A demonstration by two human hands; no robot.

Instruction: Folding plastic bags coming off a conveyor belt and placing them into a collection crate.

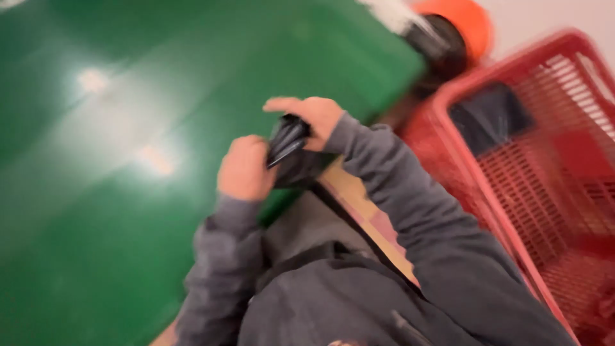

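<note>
Both of my hands hold a crumpled black plastic bag point(289, 148) in front of my chest, over the green floor. My left hand point(245, 170) grips its lower left side with closed fingers. My right hand point(312, 116) pinches the bag's top from the right. Grey sleeves cover both arms. The picture is blurred by motion, so the bag's exact shape is unclear.
A glossy green floor point(109, 160) fills the left side. A red plastic mesh basket point(544, 166) stands at the right with a dark item inside. An orange and black round object point(458, 35) sits at the top right.
</note>
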